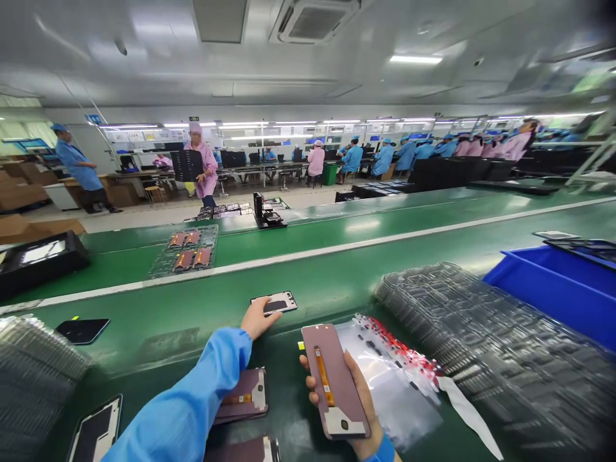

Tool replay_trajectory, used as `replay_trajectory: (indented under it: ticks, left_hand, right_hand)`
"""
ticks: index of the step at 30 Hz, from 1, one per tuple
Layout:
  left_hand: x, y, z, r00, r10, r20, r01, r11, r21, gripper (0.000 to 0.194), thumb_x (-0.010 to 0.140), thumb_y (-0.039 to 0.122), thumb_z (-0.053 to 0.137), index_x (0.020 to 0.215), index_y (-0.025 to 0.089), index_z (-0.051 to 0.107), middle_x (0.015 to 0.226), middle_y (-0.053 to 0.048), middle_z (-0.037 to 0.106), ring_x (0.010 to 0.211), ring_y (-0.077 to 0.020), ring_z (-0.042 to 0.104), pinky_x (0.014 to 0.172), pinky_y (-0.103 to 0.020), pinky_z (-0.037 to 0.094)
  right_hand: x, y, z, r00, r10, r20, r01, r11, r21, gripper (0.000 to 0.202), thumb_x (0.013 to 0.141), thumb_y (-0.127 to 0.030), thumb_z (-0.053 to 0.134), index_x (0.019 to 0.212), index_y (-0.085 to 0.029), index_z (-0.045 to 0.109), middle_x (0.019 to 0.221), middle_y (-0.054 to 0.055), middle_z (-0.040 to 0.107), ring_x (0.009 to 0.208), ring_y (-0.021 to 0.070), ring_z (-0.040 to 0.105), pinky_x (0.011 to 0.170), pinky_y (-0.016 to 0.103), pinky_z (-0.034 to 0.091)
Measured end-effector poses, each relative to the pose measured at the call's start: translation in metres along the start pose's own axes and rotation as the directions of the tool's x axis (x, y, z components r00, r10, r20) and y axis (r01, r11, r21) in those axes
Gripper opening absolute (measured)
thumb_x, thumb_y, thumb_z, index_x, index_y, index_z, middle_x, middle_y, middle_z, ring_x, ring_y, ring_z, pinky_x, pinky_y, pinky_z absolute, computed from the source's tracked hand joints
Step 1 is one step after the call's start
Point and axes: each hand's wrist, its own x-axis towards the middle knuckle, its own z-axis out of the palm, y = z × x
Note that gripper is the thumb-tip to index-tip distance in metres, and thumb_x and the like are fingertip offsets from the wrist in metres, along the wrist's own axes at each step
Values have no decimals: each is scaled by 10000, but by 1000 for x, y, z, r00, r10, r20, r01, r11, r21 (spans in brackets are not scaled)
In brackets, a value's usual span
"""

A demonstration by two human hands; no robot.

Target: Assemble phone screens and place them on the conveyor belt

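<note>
My left hand [256, 318], in a blue sleeve, reaches forward over the green bench. Its thumb and fingers grip the near-left end of a white-and-black phone frame [285, 301] that lies flat there. In my right hand [362, 388] is a phone screen panel [332, 372], back side up. It has a brownish back, an orange flex cable down the middle, a pale lower end and a yellow tab at its left edge. Under my left forearm rests a stack of similar screen panels [248, 394], partly covered by the sleeve. Another panel [245, 449] is cut off by the bottom edge.
Stacked clear plastic trays stand right [481, 346] and left [33, 378]. Plastic film with red tabs [399, 385] lies beside my right hand. A blue bin [553, 289] is at right. A tray of panels [209, 240] sits across the white strip [308, 252]. People work behind.
</note>
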Motion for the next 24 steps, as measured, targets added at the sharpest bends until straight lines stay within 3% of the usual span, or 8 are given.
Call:
replay_trajectory:
  ticks: [2,5,9,13,16,19,22,24]
  left_hand:
    - [21,-17,-19,997,11,-76,-2,993,114,430,870,300,657,1271,181,558,1450,-115,462,1331,-329,415,1094,-597,313]
    - [31,-38,-41,993,40,-112,-17,979,203,356,894,305,629,1226,182,589,1399,-108,512,1287,-313,467,1069,-585,361]
    - [25,-49,-57,983,102,-151,-72,979,190,284,898,306,626,1144,164,623,1277,-98,595,1177,-275,556,1010,-532,436]
    - [6,-40,-72,952,119,-283,-109,993,49,473,812,351,708,1225,169,565,1268,-113,562,1174,-293,542,1008,-517,440]
    - [-23,-25,-83,939,66,-337,-120,982,-143,751,724,472,743,1356,211,432,1201,-108,562,1066,-269,611,921,-458,523]
    - [-72,-12,-86,953,15,-304,-120,936,-331,885,702,539,742,1429,257,324,1212,-110,581,981,-244,662,839,-431,575]
    - [-131,-7,-76,984,-28,-176,-74,833,-549,879,625,497,834,1370,243,445,1293,-141,599,1046,-296,655,919,-436,535]
    - [-167,-7,-64,998,-19,-60,-27,732,-681,873,584,449,878,1343,244,498,1340,-152,592,1141,-344,616,985,-433,484]
  right_hand:
    - [0,-2,-4,1000,-9,-1,9,999,50,656,807,-742,515,1130,-206,712,1118,88,738,811,162,699,676,272,554]
    - [1,-2,-9,1000,14,-2,-13,992,128,687,738,-763,602,1106,-195,721,1081,82,753,841,175,709,705,279,564]
    - [1,-2,-11,999,42,-20,-39,991,128,611,745,-680,680,1083,-174,729,1028,74,769,815,175,717,701,275,574]
    - [-2,-4,-9,998,-6,-60,11,997,83,603,776,-664,665,1088,-152,729,1019,90,770,831,184,721,712,276,584]
    - [-5,-5,-3,994,-62,-91,64,998,22,657,773,-701,639,1078,-127,733,1029,109,765,797,177,718,687,258,589]
    - [-11,-7,6,985,-124,-116,120,992,-39,658,779,-701,629,1117,-144,719,1095,110,747,857,179,713,725,245,588]
    - [-20,-11,16,957,-268,-110,240,946,-218,531,798,-588,696,1201,-243,672,1247,72,685,997,190,687,816,252,576]
    - [-29,-15,23,926,-375,-37,329,854,-403,502,808,-507,724,1254,-299,628,1317,58,640,1076,209,663,880,279,562]
